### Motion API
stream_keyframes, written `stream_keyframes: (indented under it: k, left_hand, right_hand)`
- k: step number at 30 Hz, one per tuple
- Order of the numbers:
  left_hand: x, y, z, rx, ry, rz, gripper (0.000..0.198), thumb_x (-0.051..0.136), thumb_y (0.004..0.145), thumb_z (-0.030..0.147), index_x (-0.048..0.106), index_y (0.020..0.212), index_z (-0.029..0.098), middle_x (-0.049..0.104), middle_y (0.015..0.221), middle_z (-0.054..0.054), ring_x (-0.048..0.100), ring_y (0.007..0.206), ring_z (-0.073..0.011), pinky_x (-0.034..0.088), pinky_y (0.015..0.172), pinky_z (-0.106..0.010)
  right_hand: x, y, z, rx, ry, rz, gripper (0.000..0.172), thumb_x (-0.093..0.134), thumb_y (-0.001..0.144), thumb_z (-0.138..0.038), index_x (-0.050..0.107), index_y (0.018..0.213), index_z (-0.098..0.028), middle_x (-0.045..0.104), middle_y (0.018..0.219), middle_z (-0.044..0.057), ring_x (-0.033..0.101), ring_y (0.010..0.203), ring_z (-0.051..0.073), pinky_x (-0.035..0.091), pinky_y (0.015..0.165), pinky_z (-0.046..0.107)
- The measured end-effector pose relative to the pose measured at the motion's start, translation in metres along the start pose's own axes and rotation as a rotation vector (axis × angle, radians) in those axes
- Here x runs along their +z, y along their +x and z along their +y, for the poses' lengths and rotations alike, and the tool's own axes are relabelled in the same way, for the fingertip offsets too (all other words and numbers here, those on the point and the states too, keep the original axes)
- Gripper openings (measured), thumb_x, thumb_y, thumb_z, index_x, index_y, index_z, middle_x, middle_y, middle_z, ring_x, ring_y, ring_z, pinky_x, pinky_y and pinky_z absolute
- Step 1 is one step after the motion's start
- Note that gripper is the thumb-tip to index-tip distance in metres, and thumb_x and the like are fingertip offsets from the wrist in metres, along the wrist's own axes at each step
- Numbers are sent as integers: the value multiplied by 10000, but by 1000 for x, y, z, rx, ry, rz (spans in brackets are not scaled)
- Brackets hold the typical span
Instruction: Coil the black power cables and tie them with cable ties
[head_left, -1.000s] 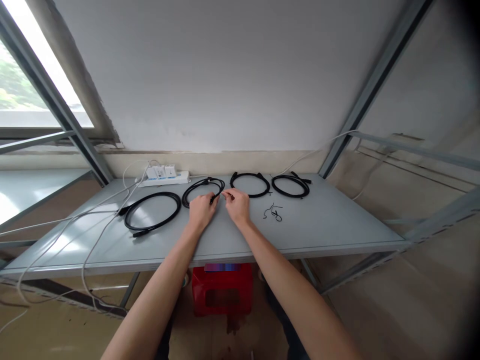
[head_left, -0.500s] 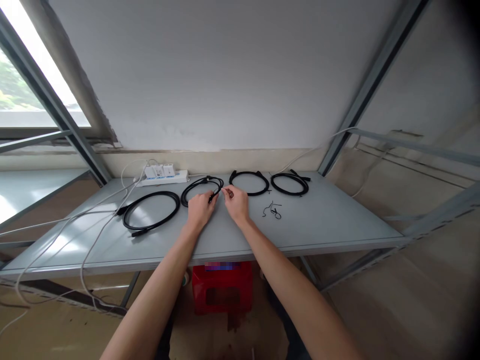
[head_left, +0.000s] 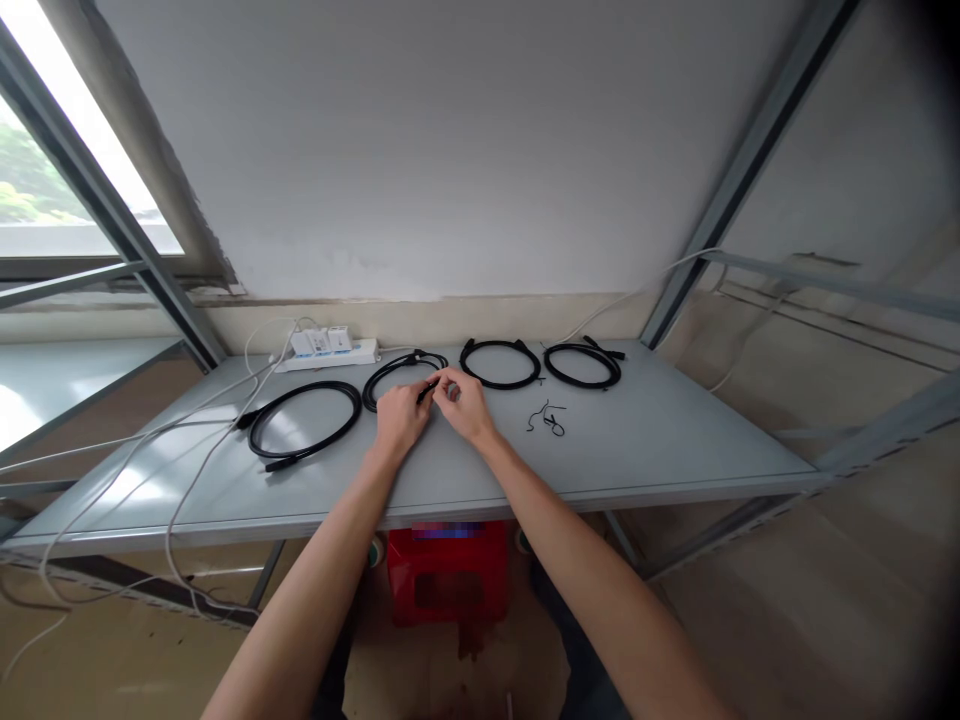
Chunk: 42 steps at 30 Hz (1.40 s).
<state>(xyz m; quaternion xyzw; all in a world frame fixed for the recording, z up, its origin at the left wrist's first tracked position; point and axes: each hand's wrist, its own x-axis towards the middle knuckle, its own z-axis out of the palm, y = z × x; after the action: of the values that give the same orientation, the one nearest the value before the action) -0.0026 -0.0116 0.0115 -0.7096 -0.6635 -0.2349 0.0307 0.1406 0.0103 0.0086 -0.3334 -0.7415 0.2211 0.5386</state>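
A coiled black cable lies on the grey tabletop, with both hands at its right front side. My left hand rests on the coil, its fingers closed on the cable. Thumb and forefinger of my right hand are pinched together at the same spot, touching the left fingertips. Whatever is in that pinch is too small and too covered to make out. Beyond the right hand are thin black ties, loose on the surface.
Another coiled black cable lies to the left. Two more coils, a middle one and a right one, sit toward the back. A white power strip with plugs stands by the wall. Below the table edge is a red stool.
My right hand has moved slightly left, its pinched fingers now meeting the left fingertips at the coil. The left hand stays at the cable. The view has shifted a little.
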Motion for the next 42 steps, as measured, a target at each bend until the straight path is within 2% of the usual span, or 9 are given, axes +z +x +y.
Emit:
stream_keyframes:
  k: [6, 13, 18, 26, 30, 36, 39, 42]
  left_hand:
    - [3, 1, -1, -13, -33, 14, 402, 452, 1028, 458, 779, 1139, 252, 788, 1008, -117, 705, 978, -274, 423, 760, -308]
    - [-2, 0, 2, -22, -23, 26, 379, 459, 1020, 435, 771, 1125, 246, 789, 989, -110, 711, 985, -286, 422, 734, -307]
    - [-1, 1, 2, -32, -8, 20, 424, 411, 1039, 471, 764, 1092, 241, 783, 1002, -120, 709, 994, -288, 415, 731, -311]
    - [1, 2, 1, -33, 24, -11, 412, 407, 1036, 474, 753, 1033, 251, 769, 934, -115, 704, 964, -293, 407, 730, -308]
    - [2, 1, 0, -14, 41, 3, 390, 417, 1035, 462, 739, 1027, 243, 765, 906, -113, 708, 935, -292, 391, 703, -307]
    - [5, 2, -2, 8, 46, -23, 364, 426, 1032, 439, 730, 1042, 240, 762, 903, -112, 706, 917, -290, 385, 697, -313]
    - [4, 2, -1, -6, 47, -21, 351, 429, 1028, 430, 727, 1043, 247, 763, 916, -108, 701, 934, -292, 382, 699, -315]
    - [3, 3, -1, -27, 43, -7, 357, 415, 1033, 431, 722, 1033, 249, 761, 917, -105, 694, 947, -286, 377, 700, -313]
  right_hand:
    - [-1, 1, 0, -28, 3, 80, 114, 504, 818, -191, 484, 714, -232, 703, 891, 39, 605, 734, 162, 416, 565, 265]
    - [-1, 1, -5, -25, 24, 49, 125, 532, 791, -187, 484, 682, -227, 725, 961, 49, 626, 772, 163, 419, 574, 261]
    - [-2, -1, -6, 4, 3, 124, 73, 558, 800, -223, 533, 731, -228, 702, 844, 27, 586, 686, 154, 423, 571, 270]
    - [-1, -2, -2, -91, -102, 170, 73, 525, 797, -165, 569, 794, -224, 648, 904, 31, 577, 761, 163, 472, 659, 280]
    - [-1, -3, -2, -48, -112, 189, 76, 522, 821, -183, 587, 823, -224, 661, 868, 24, 592, 751, 163, 472, 655, 275]
    - [-3, -1, -4, 34, -6, 160, 47, 522, 830, -214, 565, 819, -229, 746, 970, 48, 610, 685, 152, 456, 575, 272]
    - [-2, -2, -6, 42, 45, 166, 104, 516, 857, -238, 464, 768, -247, 746, 886, 35, 612, 655, 151, 465, 591, 273]
    - [-1, -3, -7, 28, -1, 174, 164, 519, 866, -261, 407, 746, -260, 666, 725, -2, 579, 621, 152, 457, 610, 271]
